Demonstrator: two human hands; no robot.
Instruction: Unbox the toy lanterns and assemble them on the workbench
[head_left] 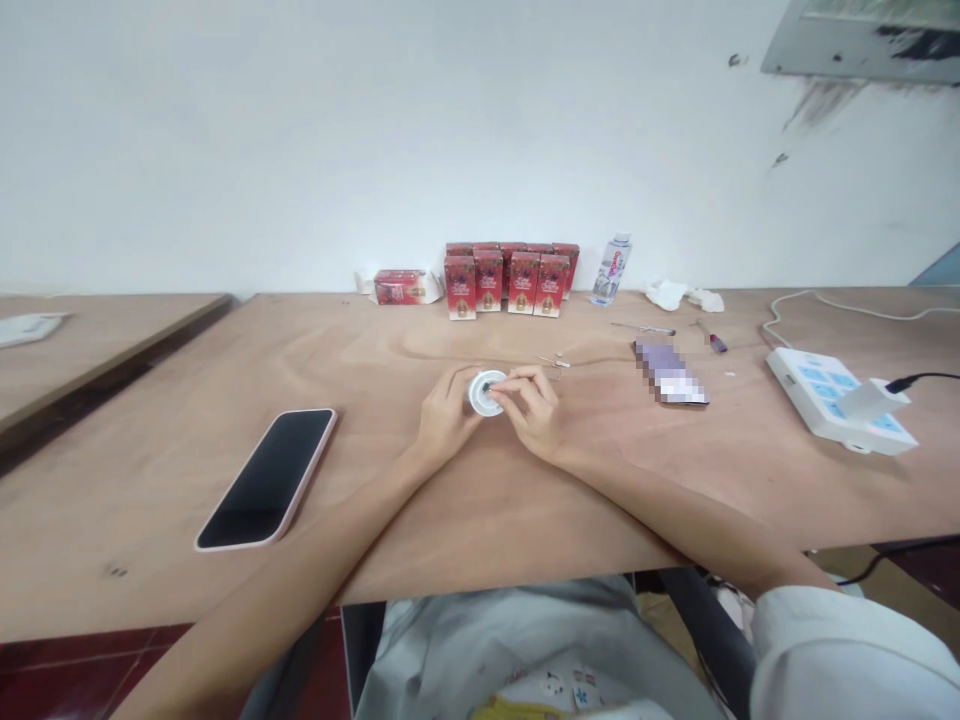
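Observation:
Between my two hands is a small round white piece (480,404) with a ringed face turned toward me and a dark spot at its centre. My left hand (444,412) grips its left edge. The fingertips of my right hand (536,408) are pinched together at the dark centre, on a small dark part too tiny to name. Just behind my right hand lie some small thin metal bits (556,362) on the wooden table (390,520).
Red boxes (525,280) stand along the wall, with one box (401,287) on its side. A bottle (611,270), crumpled tissues (667,293), a screwdriver (716,343) and a phone (670,374) lie right. A power strip (836,398) is far right; another phone (268,480) lies left.

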